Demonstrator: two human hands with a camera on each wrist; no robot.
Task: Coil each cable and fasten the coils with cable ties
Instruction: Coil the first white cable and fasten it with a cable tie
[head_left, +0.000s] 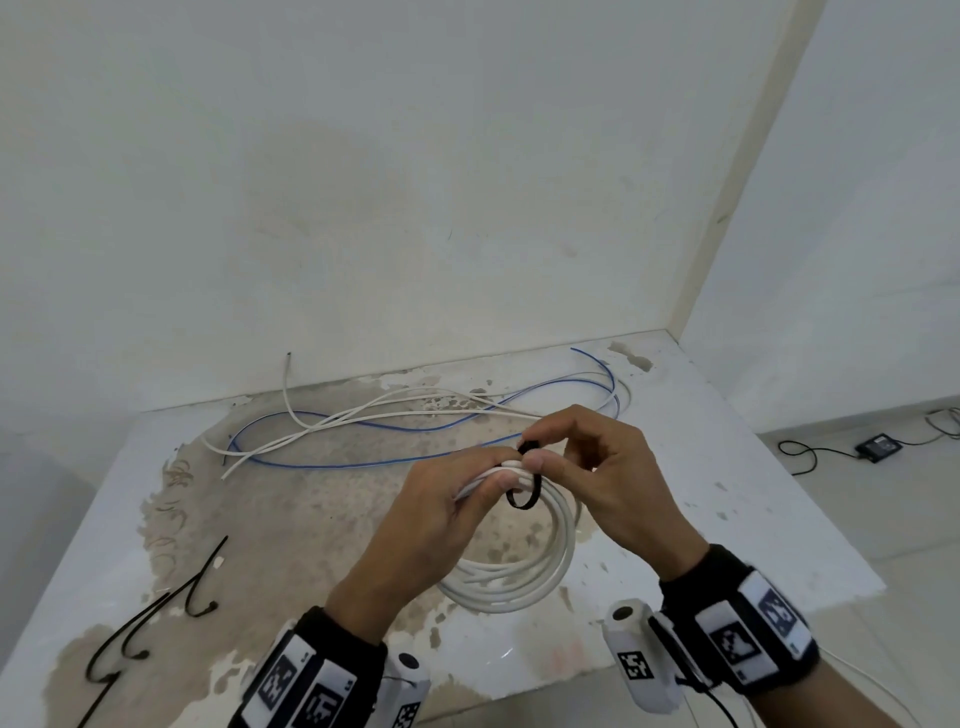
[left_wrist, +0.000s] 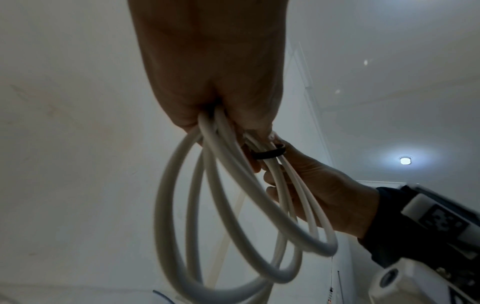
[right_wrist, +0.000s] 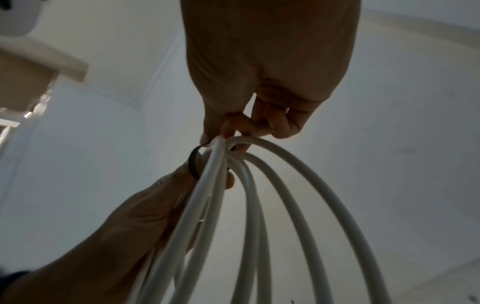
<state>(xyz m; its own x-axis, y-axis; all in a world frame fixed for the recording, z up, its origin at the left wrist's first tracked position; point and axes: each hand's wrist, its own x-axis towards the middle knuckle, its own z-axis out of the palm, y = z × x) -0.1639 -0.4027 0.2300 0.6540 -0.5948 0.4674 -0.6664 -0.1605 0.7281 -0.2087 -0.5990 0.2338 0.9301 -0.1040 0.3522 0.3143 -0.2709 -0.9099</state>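
Note:
A coil of thick white cable (head_left: 524, 577) hangs above the table, its top bundled in my left hand (head_left: 467, 488), which grips the strands (left_wrist: 207, 131). A black cable tie (head_left: 524, 493) loops around the bundle beside my left fingers. My right hand (head_left: 566, 452) pinches the tie's end at the top of the coil. In the left wrist view the black cable tie (left_wrist: 267, 154) crosses the strands, and in the right wrist view the black cable tie (right_wrist: 193, 164) curves round them. Loose white cables (head_left: 363, 415) and a blue cable (head_left: 395, 457) lie behind.
Several spare black ties (head_left: 150, 618) lie at the table's (head_left: 727, 519) front left. The worn white table stands in a wall corner; its right edge drops to a tiled floor with a black adapter (head_left: 880, 447) and cord.

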